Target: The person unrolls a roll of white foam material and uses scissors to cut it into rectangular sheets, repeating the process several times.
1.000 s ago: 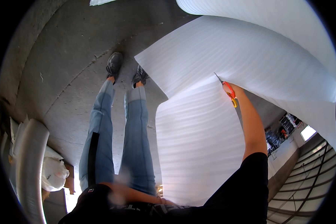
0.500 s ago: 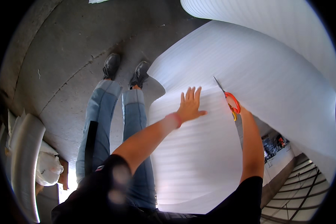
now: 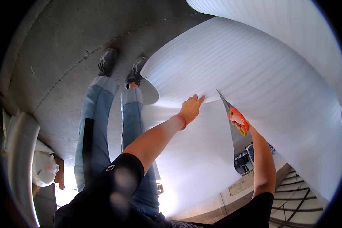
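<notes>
A large white foam sheet spreads in front of me, with a cut edge running across it toward the scissors. My left hand, a pink band at its wrist, is closed on the edge of the nearer part of the sheet, its index finger pointing along the cut. My right hand grips scissors with red and yellow handles. Their blades look nearly closed, pointing away and a little left, close to the end of the cut. My right fingers are partly hidden by the handles.
A thick white foam roll curves across the far right. My legs and dark shoes are on the grey concrete floor at left. Another roll and a white plastic bag stand at the lower left.
My left hand has gone from lying flat with spread fingers to holding the sheet's edge. The scissors' tip has come slightly nearer, and the nearer sheet part has shifted, showing the cut more clearly.
</notes>
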A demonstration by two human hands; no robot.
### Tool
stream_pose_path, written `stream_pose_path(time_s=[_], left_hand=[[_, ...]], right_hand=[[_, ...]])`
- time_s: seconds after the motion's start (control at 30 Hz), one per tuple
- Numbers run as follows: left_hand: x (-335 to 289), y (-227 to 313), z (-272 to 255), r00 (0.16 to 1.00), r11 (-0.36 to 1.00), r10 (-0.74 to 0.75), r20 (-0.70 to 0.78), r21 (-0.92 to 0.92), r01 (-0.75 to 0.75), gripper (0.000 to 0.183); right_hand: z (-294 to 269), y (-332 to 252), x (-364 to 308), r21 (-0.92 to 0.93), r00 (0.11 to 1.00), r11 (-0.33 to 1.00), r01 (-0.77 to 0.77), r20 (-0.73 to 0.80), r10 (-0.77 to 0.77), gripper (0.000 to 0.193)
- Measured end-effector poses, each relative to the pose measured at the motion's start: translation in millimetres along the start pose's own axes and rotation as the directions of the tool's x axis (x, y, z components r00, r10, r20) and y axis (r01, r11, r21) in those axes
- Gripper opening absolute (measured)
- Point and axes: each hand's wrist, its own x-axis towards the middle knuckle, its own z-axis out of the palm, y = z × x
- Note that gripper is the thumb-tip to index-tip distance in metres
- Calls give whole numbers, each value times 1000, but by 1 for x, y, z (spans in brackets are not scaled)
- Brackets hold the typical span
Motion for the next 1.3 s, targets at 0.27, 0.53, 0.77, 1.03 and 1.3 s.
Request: stream_pose_path(time_s=[0.27, 0.53, 0.77, 1.03, 1.3], left_hand=[[-29, 13, -1, 997, 994, 58, 59, 90, -63, 59], [-36, 14, -7, 998, 994, 20, 59, 108, -27, 64], [-47, 11, -8, 996, 985, -19, 84, 171, 4, 64], [-58, 7, 1, 996, 989, -17, 92, 148, 3, 65], [-66, 8, 3, 992, 991, -25, 127, 132, 8, 66]], right_hand=[[12, -37, -13, -59, 993, 994, -92, 75, 96, 11], [28, -42, 2, -83, 965, 982, -168, 192, 181, 13], [37, -46, -14, -110, 973, 991, -81, 209, 102, 21], [53, -22, -14, -113, 984, 993, 24, 179, -4, 19], [36, 21, -20, -246, 986, 962, 119, 145, -85, 18]])
